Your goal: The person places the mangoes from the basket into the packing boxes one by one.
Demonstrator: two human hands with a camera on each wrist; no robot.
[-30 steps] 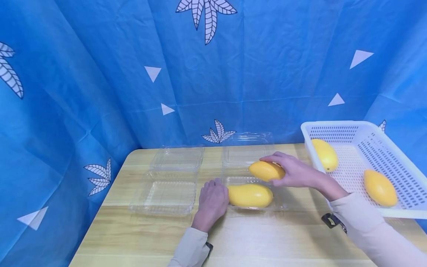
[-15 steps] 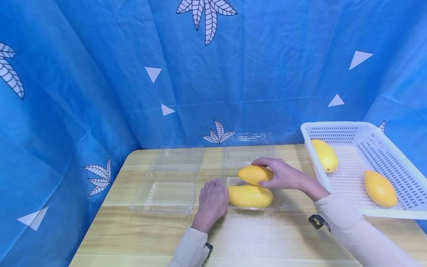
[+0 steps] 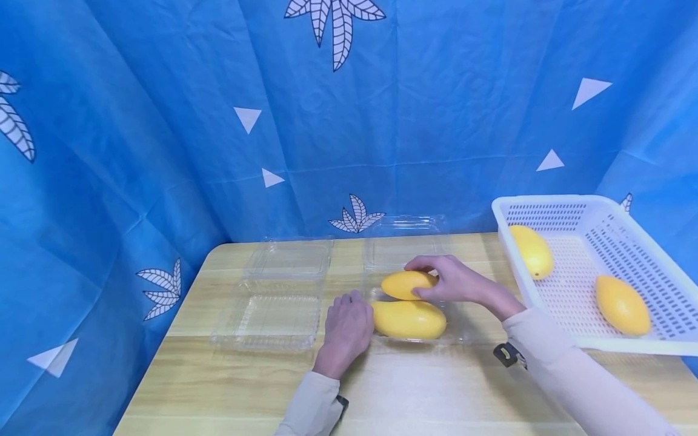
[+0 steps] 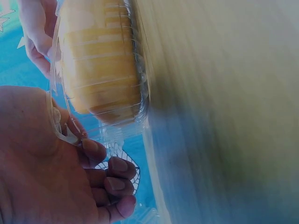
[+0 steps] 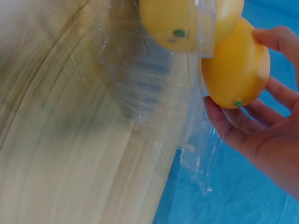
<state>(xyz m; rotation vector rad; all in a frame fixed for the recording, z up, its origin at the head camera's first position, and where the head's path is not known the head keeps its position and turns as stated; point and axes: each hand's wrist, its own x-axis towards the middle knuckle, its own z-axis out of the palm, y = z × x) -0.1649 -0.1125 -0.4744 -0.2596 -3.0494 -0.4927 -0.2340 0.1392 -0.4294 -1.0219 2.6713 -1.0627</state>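
Observation:
A yellow mango (image 3: 406, 284) is gripped by my right hand (image 3: 452, 280), thumb and fingers around its right end. It hovers at the far side of a clear plastic clamshell box (image 3: 459, 333), right behind a second mango (image 3: 410, 320) lying inside. In the right wrist view the held mango (image 5: 238, 70) overlaps the box's rim, fingertips under its stem end. My left hand (image 3: 349, 324) is at the left side of this box. The left wrist view shows its curled fingers (image 4: 119, 184) holding the box's rim corner.
A second clear clamshell box (image 3: 278, 315) lies with its lid back on the left of the wooden table (image 3: 180, 375). At the right stands a white perforated basket (image 3: 572, 242) holding two mangoes. A blue curtain (image 3: 436, 121) hangs behind the table.
My right hand has moved left and slightly toward the box with its mango, from above the right side to behind the lying mango. My left hand has stayed in place.

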